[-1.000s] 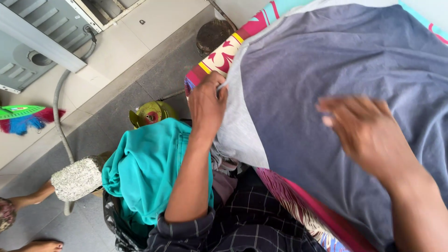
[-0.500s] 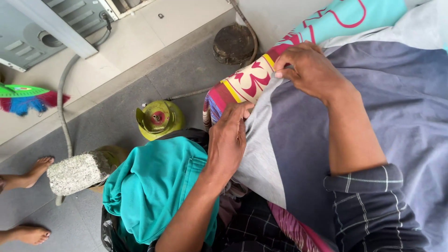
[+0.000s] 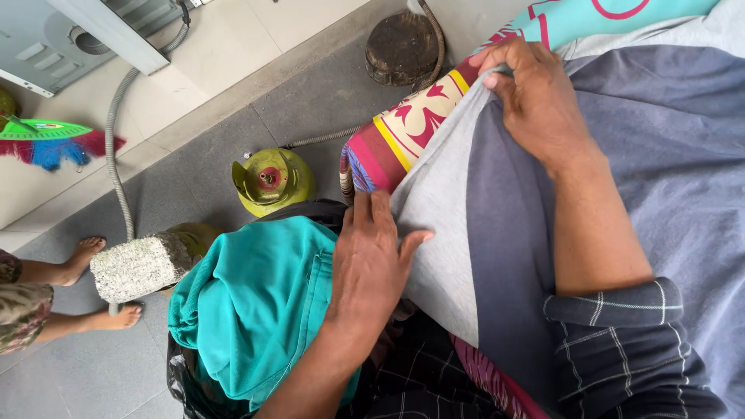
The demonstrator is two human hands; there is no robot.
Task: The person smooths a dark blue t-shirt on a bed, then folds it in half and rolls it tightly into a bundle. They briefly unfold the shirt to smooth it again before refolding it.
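Under the left hand (image 3: 372,264), pressed flat with fingers loose, the grey garment (image 3: 497,202) lies spread on a patterned board (image 3: 403,132); beyond, the right hand (image 3: 535,101) pinches its far edge, seemingly mid-smoothing, wrinkles remaining.

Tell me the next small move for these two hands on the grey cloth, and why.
Probably draw the right hand outward to pull the grey cloth taut: it pinches the top edge, the left hand pins the lower corner flat, and folds remain between them.
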